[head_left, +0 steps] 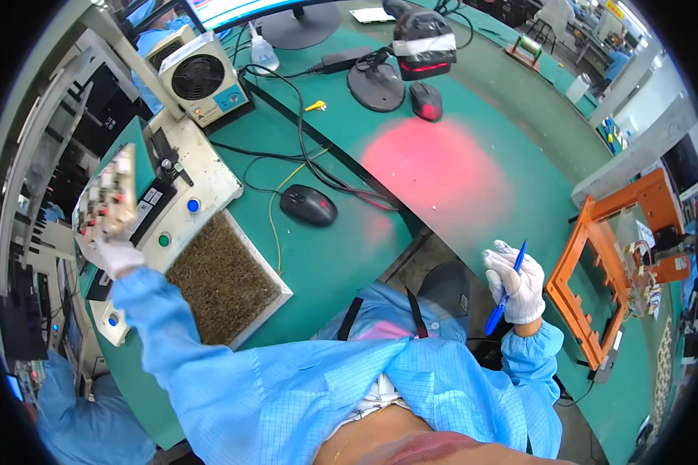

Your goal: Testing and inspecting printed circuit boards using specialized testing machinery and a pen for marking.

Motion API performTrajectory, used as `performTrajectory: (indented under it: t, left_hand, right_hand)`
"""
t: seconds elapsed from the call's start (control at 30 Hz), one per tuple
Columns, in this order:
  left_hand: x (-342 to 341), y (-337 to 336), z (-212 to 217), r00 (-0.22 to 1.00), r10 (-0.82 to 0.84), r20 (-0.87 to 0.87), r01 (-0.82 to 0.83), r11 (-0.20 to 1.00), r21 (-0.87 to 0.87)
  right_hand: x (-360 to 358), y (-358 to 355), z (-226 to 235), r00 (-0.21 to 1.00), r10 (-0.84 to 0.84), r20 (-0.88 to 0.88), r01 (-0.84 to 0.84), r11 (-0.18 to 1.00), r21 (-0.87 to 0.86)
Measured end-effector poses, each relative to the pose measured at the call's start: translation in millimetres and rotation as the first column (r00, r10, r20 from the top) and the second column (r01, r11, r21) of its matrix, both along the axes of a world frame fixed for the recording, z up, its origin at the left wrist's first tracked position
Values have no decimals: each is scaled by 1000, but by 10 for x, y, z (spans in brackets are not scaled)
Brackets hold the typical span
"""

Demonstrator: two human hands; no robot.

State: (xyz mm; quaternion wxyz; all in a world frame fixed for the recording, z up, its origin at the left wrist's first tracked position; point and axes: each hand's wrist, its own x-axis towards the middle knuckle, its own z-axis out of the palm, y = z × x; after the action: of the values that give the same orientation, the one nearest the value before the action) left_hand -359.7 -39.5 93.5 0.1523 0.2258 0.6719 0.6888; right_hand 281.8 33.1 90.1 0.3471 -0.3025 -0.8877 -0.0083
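One blurred circuit board [110, 190] is at the left of the frame, its lower end held in the gloved left hand [119, 257], whose exact finger spread I cannot tell. A fan [198, 77] sits at upper left, a brown pad [223, 283] below it, and a black mouse [309, 205] near the centre. Right of centre, the gloved right hand [526, 288] curls loosely, partly open, around a blue pen [495, 318]. An orange frame [557, 285] is at the right.

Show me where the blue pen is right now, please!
In the head view, the blue pen is right of centre, in the person's white-gloved right hand, to the left of the orange frame.
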Motion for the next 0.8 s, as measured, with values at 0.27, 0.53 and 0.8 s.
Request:
performTrajectory:
  t: [0.27, 0.53, 0.8]
  left_hand:
    - [3136, 534, 328, 637, -729, 252, 559, 661, 500]
    - [3983, 1280, -528, 624, -740, 249, 606, 660, 444]
    - [4045, 1190, -804, 681, -697, 224, 641, 715, 279]
  right_hand:
    - [85, 76, -126, 991, 62, -119, -61, 998, 6]
    - [110, 47, -185, 962, 21, -273, -14, 1000, 28]
    - [143, 34, -143, 971, 59, -232, -67, 997, -28]
